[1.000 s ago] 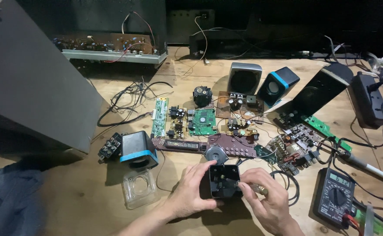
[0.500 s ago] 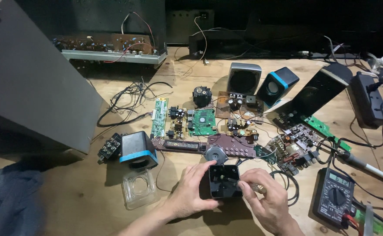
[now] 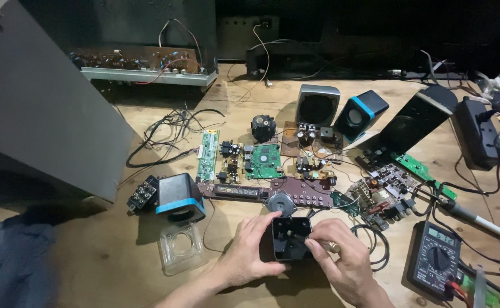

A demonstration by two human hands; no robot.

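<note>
Still, little has changed: the left hand [image 3: 249, 258] grips the small black box [image 3: 291, 238] by its left side, low on the worktop [image 3: 90, 268], while the right hand [image 3: 344, 259] pinches inside its open face, fingertips now slightly deeper.

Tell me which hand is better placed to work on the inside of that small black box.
Probably the right hand: its fingertips already pinch at the open face of the small black box, while the left hand wraps the box's side, steadying it.
</note>
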